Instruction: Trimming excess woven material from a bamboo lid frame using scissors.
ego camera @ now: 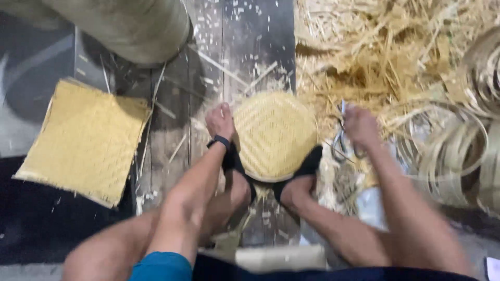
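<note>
Nearest to me are the person's bare knees and shins, drawn up, with both feet in dark sandals pressed against the near rim of a round woven basket (pixel 274 134) that lies on the dark floorboards (pixel 172 99). The basket sits at the centre of the scene, pinned between the feet at about six o'clock of its rim.

The left hand (pixel 220 120), with a dark band at the wrist, rests on the basket's edge at roughly nine o'clock, fingers curled down on the rim; it seems to steady it rather than clamp it. The right hand (pixel 360 126) is at three o'clock of the basket, just clear of it, closed around a pair of scissors (pixel 341 136). It is blurred, so I cannot tell how firm the grip is.

By my judgement the weave of the basket is complete and shaped into a dish, and trimming of the rim is what is in hand; whether the edge is finished I cannot tell.

Farther out, at nine o'clock, a flat square woven mat (pixel 86 139) lies on the floor. At three o'clock lie coiled bamboo strips (pixel 458 151), and at one o'clock a heap of pale shavings (pixel 385 47). At eleven o'clock stands a large cylinder (pixel 125 26).
</note>
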